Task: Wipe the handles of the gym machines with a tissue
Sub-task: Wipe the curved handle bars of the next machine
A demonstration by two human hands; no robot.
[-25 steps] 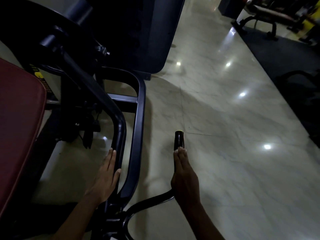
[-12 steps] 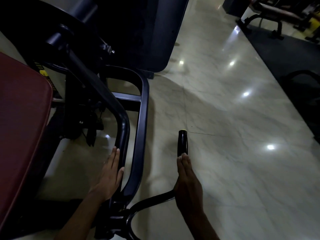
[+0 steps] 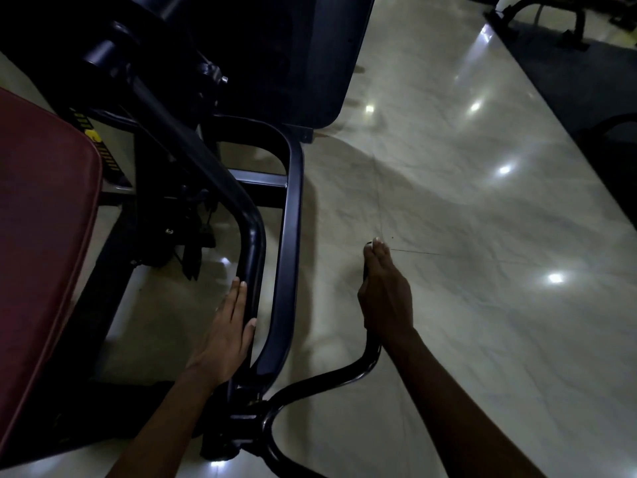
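My right hand [image 3: 384,294] lies along the black handle grip [image 3: 365,272], fingers straight and reaching its far tip, so almost all of the grip is covered. The handle's curved black stem [image 3: 337,376] runs from under my wrist down to a clamp. No tissue shows; anything under the palm is hidden. With straight fingers and the thumb beside them, my left hand [image 3: 227,326] rests flat against the machine's bent black arm [image 3: 253,236].
A dark red seat pad [image 3: 44,219] fills the left. The black frame tube [image 3: 293,201] stands between my hands, and a dark weight-stack cover [image 3: 293,46] rises behind. Glossy pale floor tiles [image 3: 465,305] spread to the right, with a dark mat [image 3: 586,81] and a bench beyond.
My right hand has slid forward along the grip, from its near part to its tip, covering the end that showed before. My left hand has stayed on the bent arm.
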